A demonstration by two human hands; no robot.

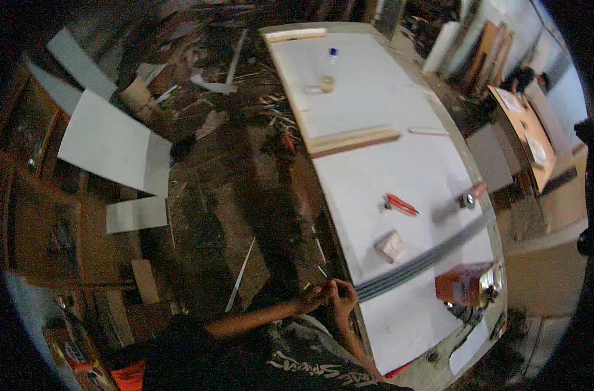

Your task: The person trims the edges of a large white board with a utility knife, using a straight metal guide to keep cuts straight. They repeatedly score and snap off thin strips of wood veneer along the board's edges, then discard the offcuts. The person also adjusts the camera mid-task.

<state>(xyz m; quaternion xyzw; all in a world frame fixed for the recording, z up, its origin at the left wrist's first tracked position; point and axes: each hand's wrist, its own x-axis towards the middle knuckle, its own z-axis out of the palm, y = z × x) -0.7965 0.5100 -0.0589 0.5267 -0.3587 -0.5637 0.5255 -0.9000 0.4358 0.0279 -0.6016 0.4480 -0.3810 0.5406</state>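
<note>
1. Head view: I see the left hand and right hand close together by the desk.
2. I cannot tell whether their fingers are apart, together or clamped on something.
3. Gray strips lie across the desk, one end just beside the right hand.

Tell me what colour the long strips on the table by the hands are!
The strips are grey, seen in the head view.
</note>
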